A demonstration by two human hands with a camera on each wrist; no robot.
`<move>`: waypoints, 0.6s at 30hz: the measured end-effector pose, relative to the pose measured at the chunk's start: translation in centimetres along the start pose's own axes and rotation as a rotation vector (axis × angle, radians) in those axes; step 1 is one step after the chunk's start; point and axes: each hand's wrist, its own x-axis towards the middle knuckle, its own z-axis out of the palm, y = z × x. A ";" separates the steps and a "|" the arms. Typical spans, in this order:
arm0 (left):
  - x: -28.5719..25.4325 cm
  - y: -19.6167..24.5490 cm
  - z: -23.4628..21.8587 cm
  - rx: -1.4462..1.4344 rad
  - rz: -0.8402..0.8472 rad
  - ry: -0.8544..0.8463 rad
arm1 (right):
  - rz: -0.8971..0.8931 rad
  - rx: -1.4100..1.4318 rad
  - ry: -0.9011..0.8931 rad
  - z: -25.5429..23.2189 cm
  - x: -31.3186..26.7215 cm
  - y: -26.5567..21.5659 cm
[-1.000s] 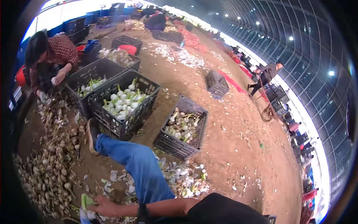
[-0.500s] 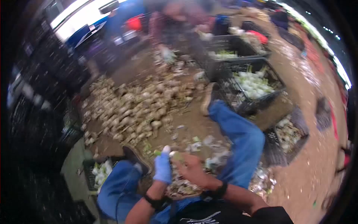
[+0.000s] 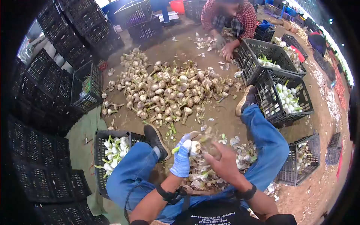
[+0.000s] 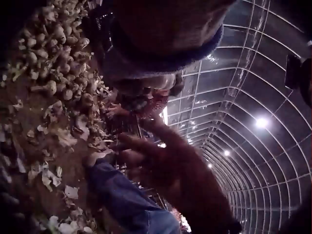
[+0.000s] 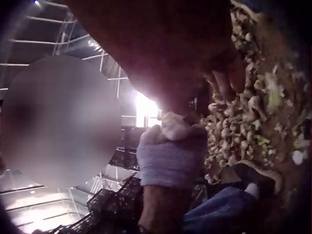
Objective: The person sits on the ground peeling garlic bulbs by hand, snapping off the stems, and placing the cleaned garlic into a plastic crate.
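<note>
My left hand point(image 3: 181, 159), in a pale blue glove, grips a whitish garlic bulb point(image 3: 195, 148) between thumb and fingers, and a green stem point(image 3: 175, 150) pokes out on its left. The right wrist view also has the gloved hand point(image 5: 170, 158) round a bulb point(image 5: 174, 126). Just right of the bulb is my bare right hand point(image 3: 227, 163), blurred, its fingers apart and extended. In the left wrist view that right hand point(image 4: 178, 173) appears dark, with fingers spread. Loose papery skins point(image 3: 204, 176) lie beneath both hands.
Beyond my feet spreads a heap of unpeeled garlic point(image 3: 165, 88). A crate of white bulbs point(image 3: 98, 150) stands by my left knee; another crate point(image 3: 270, 107) is beyond my right foot. A person in a checked shirt point(image 3: 247, 18) crouches opposite. Stacked crates point(image 3: 41, 161) line the left.
The view has swung left and steadied, bringing the heap and left-hand crates into sight. My right hand, earlier close against the gloved hand, is now apart from it with fingers spread.
</note>
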 end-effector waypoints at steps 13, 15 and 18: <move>-1.2 0.5 1.5 0.288 -0.063 0.049 | 0.030 0.214 -0.149 1.6 0.7 0.5; -1.2 0.7 1.8 0.256 -0.088 0.095 | 0.056 0.257 -0.144 1.6 0.5 0.6; -0.9 0.6 1.9 0.289 -0.127 0.077 | 0.103 0.278 -0.155 1.3 0.6 -0.3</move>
